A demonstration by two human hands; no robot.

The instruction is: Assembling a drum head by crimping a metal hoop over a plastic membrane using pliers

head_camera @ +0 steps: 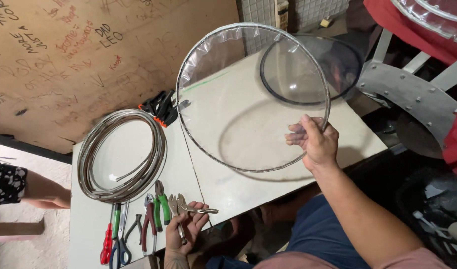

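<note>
place: workshop | signs: pliers (161,206), screwdrivers (109,239), coiled metal trim (121,155) on white worktable (238,189)

My right hand (315,142) is up and out ahead of me, forearm stretched long from the lower right, thumb on top and fingers curled shut in a pinch. My left hand (186,226) sits low and close, palm up, fingers loosely curled in a grasp.

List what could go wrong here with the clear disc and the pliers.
1. The right hand grips the clear round disc only at its rim, held up over the white table; it may slip or flex.
2. The left hand holds locking pliers at the table edge; they could drop.
</note>
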